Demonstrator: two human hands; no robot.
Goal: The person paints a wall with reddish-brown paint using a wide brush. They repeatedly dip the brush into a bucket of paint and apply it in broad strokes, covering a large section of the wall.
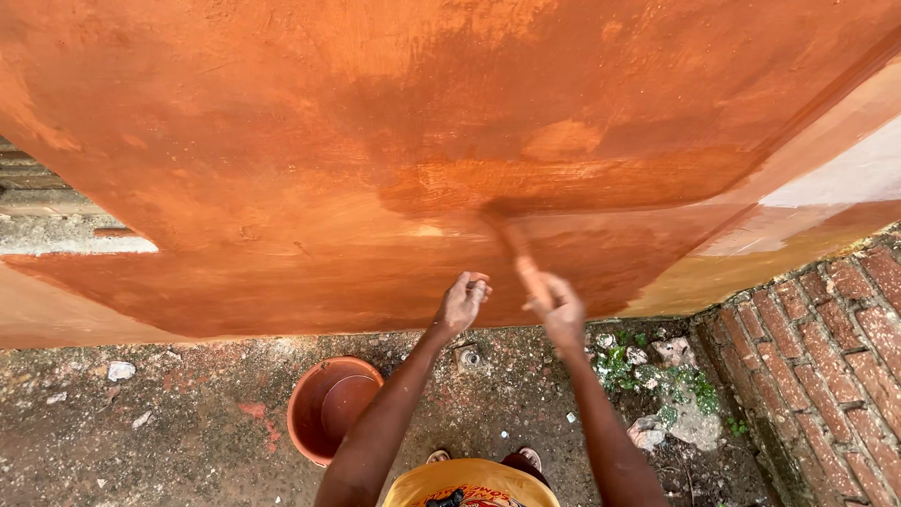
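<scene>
The right hand (560, 310) is closed around the handle of a paintbrush (518, 258), held up in front of the wall with the arm stretched forward. The brush slants up and to the left from the fist, and its head lies against the orange wall (282, 141) at the lower edge of a darker, wet-looking patch; the brush is blurred, so the bristles cannot be made out clearly. The left hand (463, 302) is raised just beside the right one, a little to its left, fingers loosely curled; it seems to hold nothing, though the fingertips are too small to tell for sure. It is near the brush handle but apart from it.

Below the hands, on the rough concrete floor (141, 441), stands a round terracotta-coloured bucket (328, 406), just left of the left forearm, with reddish liquid inside. The person's feet in sandals (530, 458) show at the bottom edge, above a yellow shirt (469, 483). To the right of the right arm, small green weeds (624, 368) and pale stones (646, 432) lie at the foot of the wall. Further right runs a low red brick wall (835, 347). At the far left, a pale ledge (66, 235) shows beside the painted surface.
</scene>
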